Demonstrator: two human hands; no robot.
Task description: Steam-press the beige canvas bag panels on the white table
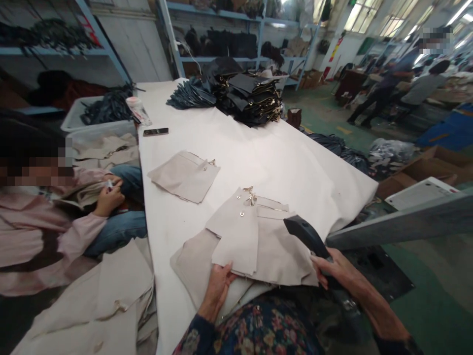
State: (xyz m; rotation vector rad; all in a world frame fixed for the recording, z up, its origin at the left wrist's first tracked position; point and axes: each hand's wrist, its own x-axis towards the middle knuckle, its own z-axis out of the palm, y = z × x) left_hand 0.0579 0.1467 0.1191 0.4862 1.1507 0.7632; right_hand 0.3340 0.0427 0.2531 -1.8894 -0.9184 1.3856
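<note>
It's pale beige for the fabric pieces, white for the tabletop, black for the handheld tool! Pink-and-cream florals brighten a dark garment, while a pink sleeve meets blue jeans.

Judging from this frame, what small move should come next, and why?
Probably bring the black handheld tool leftward, toward the small beige flap. The left hand pinches that flap's near edge, seemingly steadying it, while the right hand grips the tool, whose tip points over the beige fabric to the flap's right.
</note>
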